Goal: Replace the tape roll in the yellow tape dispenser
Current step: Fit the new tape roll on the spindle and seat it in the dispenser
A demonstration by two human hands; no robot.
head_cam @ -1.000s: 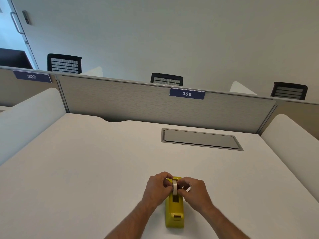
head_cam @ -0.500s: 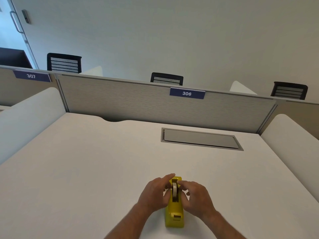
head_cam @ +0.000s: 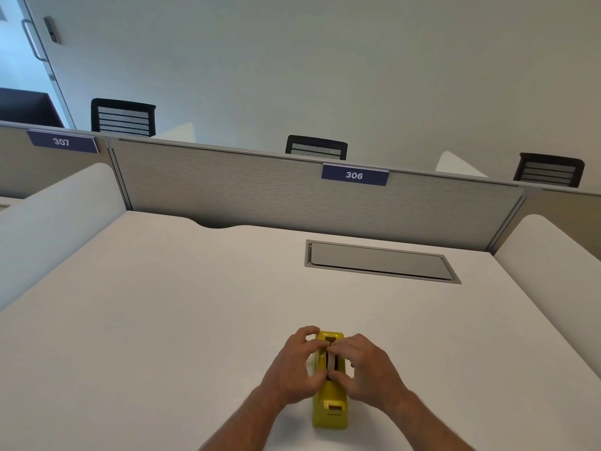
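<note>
Lengthwise, yellow tape dispenser (head_cam: 329, 403) cutter end nearest camera.

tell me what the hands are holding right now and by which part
Both the left hand and the right hand pinch the tape roll by its flat side faces, one hand per side, as it sits in the yellow tape dispenser.

The tape dispenser (head_cam: 329, 398) is sitting on the desk (head_cam: 162, 320), near its front edge. The left hand (head_cam: 294, 369) and right hand (head_cam: 367, 369) are flanking it, with the tape roll (head_cam: 331, 361) lying between their fingertips. The hatch (head_cam: 380, 262) is lying behind, before the partition (head_cam: 260, 190).
</note>
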